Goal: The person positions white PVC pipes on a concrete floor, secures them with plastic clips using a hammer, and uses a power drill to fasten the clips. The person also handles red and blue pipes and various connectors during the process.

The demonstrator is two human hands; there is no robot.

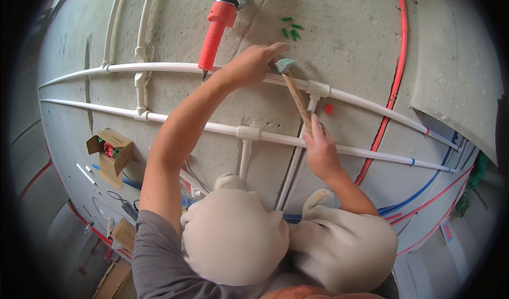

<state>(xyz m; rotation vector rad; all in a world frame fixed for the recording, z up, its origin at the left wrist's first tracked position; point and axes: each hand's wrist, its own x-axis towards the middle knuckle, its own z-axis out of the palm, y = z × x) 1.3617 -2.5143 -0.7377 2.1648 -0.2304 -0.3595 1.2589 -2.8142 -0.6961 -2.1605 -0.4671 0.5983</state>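
My right hand (319,149) is closed around the wooden handle of a hammer (298,100). The handle slants up and left to its metal head (285,64), which lies over the upper white pipe (360,101). Right beside that head, my left hand (257,64) reaches down at the same pipe, one finger stretched out to the right. Its other fingers are bent, and the hammer head and the hand itself hide whatever they pinch. A white tee fitting (318,88) joins the upper pipe just right of the hammer.
A red-handled tool (214,36) with a metal top lies across the pipe, left of my hand. Several green plugs (293,32) are scattered beyond on the concrete. The lower white pipe (212,126) runs before my knees. An open carton (114,150) stands left; a red conduit (395,81) crosses right.
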